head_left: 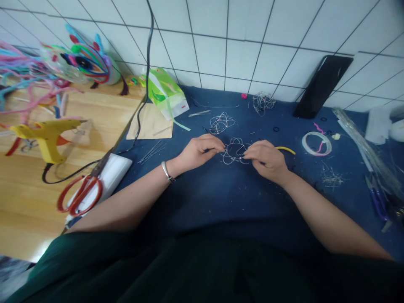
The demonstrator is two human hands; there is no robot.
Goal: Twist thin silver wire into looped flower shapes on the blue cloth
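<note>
Between my two hands is a flower-like shape of thin silvery wire loops point(232, 159) over the dark blue cloth point(202, 202). My left hand point(202, 150) pinches its left side between thumb and fingertips. On the opposite side my right hand point(267, 162) pinches the right edge in the same way. Just beyond the left fingers lies a second looped wire shape point(222, 123). Behind the right hand a yellow stick point(286, 150) pokes out, partly covered by it.
At left are red-handled scissors point(82, 195), a white box point(110, 181), a yellow glue gun point(47, 136) and its black cord. A tangled wire bundle point(264, 103) and a leaning black phone point(322, 86) stand near the tiled wall. Rightward are a clear ring point(316, 144), wire bits and blue pliers point(377, 200).
</note>
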